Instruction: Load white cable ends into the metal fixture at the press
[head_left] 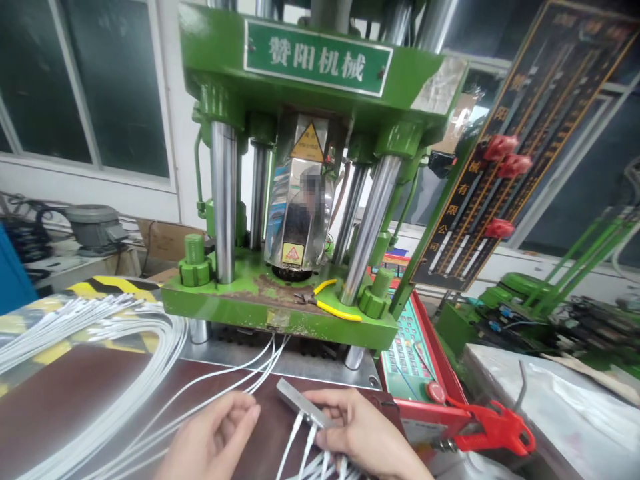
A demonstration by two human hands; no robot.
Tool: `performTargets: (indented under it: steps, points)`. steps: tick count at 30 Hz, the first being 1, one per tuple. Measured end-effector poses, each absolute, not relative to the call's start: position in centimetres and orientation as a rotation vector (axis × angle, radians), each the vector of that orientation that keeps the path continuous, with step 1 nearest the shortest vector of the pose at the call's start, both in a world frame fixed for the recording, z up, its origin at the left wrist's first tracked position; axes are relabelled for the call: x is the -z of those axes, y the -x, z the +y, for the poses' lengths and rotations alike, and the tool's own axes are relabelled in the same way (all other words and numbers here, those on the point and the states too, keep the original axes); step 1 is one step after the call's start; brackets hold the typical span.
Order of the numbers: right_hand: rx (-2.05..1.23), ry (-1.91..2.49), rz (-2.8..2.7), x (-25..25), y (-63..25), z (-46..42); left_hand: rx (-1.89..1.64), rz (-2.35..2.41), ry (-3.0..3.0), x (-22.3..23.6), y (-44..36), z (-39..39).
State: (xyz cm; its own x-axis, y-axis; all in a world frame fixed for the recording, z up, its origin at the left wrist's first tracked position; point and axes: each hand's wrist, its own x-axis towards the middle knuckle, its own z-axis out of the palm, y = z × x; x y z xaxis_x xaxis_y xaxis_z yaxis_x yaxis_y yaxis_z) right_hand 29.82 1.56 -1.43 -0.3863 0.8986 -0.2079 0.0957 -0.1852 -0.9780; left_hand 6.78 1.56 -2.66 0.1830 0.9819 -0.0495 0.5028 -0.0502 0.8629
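My right hand [363, 427] grips a narrow metal bar fixture [300, 405] between thumb and fingers, tilted over the brown work surface. Several white cables [293, 437] hang from its lower edge toward the bottom of the view. To the left of the bar, apart from it, is my left hand [215, 433]. Its fingers are curled in with the thumb against them, and whatever may lie inside is hidden. More white cables [200, 383] run behind my left hand from the opening under the green press [280, 310].
Pliers [336, 310] with yellow handles lie on the press's lower plate. A bundle of white cables [160, 353] curves along the left. At right are a control panel [407, 353], its red emergency button [435, 392] and a red air gun [500, 430].
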Motion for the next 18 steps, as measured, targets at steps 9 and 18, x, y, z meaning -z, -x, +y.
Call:
performTargets:
  steps: [9, 18]
  points:
    - [-1.091, 1.622, -1.863, 1.2, -28.8, 2.9, -0.533, 1.833, -2.346, 3.3, -5.5, 7.1]
    - [-0.574, 1.737, -2.427, 0.9, -24.8, 4.1, -0.478, 1.535, -1.926, 3.2, -5.6, 10.1]
